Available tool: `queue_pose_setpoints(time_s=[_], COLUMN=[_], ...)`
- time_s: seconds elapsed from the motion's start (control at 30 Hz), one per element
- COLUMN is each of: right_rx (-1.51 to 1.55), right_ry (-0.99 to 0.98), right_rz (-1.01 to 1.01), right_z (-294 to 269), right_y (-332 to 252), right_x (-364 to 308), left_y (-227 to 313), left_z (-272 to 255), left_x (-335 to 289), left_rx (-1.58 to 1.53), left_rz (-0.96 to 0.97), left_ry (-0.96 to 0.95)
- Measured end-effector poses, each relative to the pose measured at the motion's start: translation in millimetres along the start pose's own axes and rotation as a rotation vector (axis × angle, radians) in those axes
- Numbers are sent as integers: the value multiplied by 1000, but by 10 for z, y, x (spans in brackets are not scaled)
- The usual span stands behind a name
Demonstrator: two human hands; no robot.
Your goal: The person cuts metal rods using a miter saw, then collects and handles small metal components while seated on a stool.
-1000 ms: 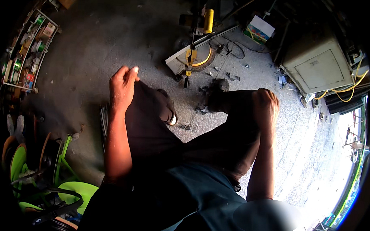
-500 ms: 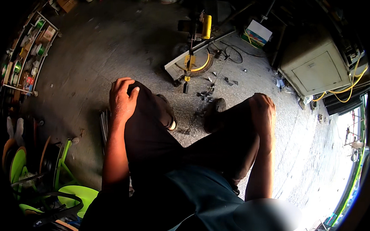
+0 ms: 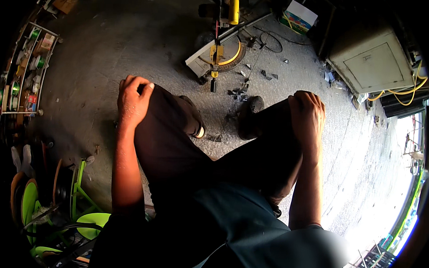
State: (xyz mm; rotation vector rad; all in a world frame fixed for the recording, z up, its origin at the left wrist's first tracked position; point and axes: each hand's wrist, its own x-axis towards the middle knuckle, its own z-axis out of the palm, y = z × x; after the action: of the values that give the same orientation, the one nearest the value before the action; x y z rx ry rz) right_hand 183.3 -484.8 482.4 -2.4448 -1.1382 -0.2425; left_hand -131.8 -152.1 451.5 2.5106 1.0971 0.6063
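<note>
I am seated with my knees apart, in dark trousers (image 3: pixel 164 141). My left hand (image 3: pixel 134 103) rests on my left knee, its thumb apart and its fingers draped over the outer side. Over my right knee lies my right hand (image 3: pixel 307 116), fingers bent down across it and their tips partly hidden. Neither hand holds anything. On the floor beyond my feet stands a mitre saw (image 3: pixel 217 58) with a yellow curved scale and a yellow cylindrical part on top. Dark angular offcuts (image 3: pixel 238 92) lie between the saw and my right shoe (image 3: pixel 254 105).
At the right stands a pale metal cabinet (image 3: pixel 377 69) with yellow cable (image 3: pixel 414 89) beside it. A shelf rack (image 3: pixel 50 64) holding spools is at the far left. Green-sided reels (image 3: pixel 30 198) crowd the lower left. An open box (image 3: pixel 299 19) sits beyond the saw.
My view has tilted slightly, so the saw and floor sit higher in the picture. Both hands stay on the knees, a little farther apart.
</note>
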Motion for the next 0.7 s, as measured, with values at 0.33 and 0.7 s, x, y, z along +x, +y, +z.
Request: queue_pose_setpoints(time_s=[0.33,0.7], right_rx=[-55,-91], right_ry=[41,-113], right_rz=[1,106], right_z=[26,-71], right_y=[176,338], right_x=[-60,-73], left_y=[-29,-8], left_z=[-21,-21], left_x=[184,54], left_rx=[6,17], left_rz=[-119,-132], left_ry=[-232,-137])
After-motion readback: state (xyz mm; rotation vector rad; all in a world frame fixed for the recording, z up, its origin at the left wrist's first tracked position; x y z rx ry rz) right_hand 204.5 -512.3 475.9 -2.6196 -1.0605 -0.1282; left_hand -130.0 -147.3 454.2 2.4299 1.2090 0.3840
